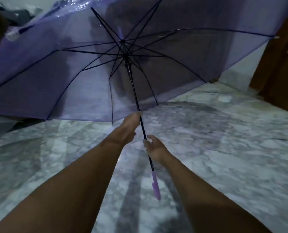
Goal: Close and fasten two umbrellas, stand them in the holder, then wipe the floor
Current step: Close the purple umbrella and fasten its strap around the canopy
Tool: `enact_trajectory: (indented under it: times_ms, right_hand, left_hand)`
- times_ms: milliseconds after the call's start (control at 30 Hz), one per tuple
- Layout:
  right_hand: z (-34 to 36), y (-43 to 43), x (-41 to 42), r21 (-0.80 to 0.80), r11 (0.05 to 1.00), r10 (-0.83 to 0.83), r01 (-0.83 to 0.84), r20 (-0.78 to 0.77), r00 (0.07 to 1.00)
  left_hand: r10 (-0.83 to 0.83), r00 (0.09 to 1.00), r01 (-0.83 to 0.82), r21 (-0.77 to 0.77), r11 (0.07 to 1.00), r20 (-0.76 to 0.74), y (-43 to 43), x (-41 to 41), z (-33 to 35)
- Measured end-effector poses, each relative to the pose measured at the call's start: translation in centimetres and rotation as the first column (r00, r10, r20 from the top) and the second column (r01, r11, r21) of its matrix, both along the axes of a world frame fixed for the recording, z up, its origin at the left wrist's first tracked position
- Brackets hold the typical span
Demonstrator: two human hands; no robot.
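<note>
- Here, the purple umbrella (156, 64) is open and off the ground, tilted, its translucent canopy (38, 78) filling the upper part of the view with the black ribs (89, 51) spread out from the hub.
- Its black shaft (133, 88) slants down toward the person and ends in a lilac handle (155, 185), which hangs free between the forearms.
- The left hand (129, 125) reaches the shaft just under the canopy edge; blur hides whether its fingers wrap round it.
- The right hand (155, 148) sits lower on the shaft, above the handle, with its fingers curled round the rod and the thumb lifted.
- The two hands are near each other but not touching.
- A grey-white marble floor (224, 148) lies below.
- A brown wooden door (278, 64) stands at the right.
</note>
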State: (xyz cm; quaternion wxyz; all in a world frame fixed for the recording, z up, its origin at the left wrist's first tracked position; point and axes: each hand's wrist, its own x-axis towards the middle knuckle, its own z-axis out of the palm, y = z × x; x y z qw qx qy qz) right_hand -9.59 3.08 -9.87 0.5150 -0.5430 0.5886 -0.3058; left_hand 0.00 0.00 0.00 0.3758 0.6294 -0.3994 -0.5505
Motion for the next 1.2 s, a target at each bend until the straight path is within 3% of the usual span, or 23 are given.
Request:
enact_trajectory:
  times_ms: [200, 367, 467, 733, 900, 1067, 1133, 1200]
  right_hand:
    - [1.6, 1.8, 0.7, -0.255, 0.953, -0.169, 0.161, -0.01, 0.986]
    - [3.6, 4.7, 0.3, -0.373, 0.91, -0.194, 0.179, -0.002, 0.981]
    - [5.1, 5.2, -0.2, -0.389, 0.906, -0.177, 0.164, 0.002, 0.984]
    - [15.8, 4.8, 0.0, -0.467, 0.875, -0.052, 0.129, 0.174, 0.983]
    - [17.6, 6.6, 1.5, -0.48, 0.868, -0.047, 0.126, 0.174, 0.984]
    - [18.9, 6.5, 1.7, -0.436, 0.887, -0.046, 0.149, 0.238, 0.97]
    - [19.1, 6.7, 1.7, -0.472, 0.869, -0.054, 0.149, 0.208, 0.977]
    - [19.2, 6.9, 1.8, -0.5, 0.855, -0.05, 0.137, 0.184, 0.982]
  left_hand:
    - [-0.031, 0.998, 0.034, -0.066, 0.997, 0.047, -1.0, 0.0, 1.6]
    - [0.036, 0.995, -0.057, -0.217, 0.975, -0.098, -1.1, 0.5, 5.0]
    - [0.022, 1.0, -0.027, -0.282, 0.959, -0.021, -0.7, 1.7, 6.9]
    - [-0.177, 0.947, 0.255, -0.291, 0.922, 0.267, 3.6, 2.5, 13.2]
    - [-0.026, 0.986, 0.087, -0.373, 0.924, 0.165, 4.5, 3.1, 15.6]
    - [-0.137, 0.967, 0.209, -0.359, 0.91, 0.214, 5.3, 4.3, 15.8]
    - [-0.126, 0.98, 0.177, -0.382, 0.907, 0.156, 5.3, 4.9, 16.4]
    - [-0.093, 0.996, 0.085, -0.431, 0.898, 0.002, 4.6, 5.4, 17.3]
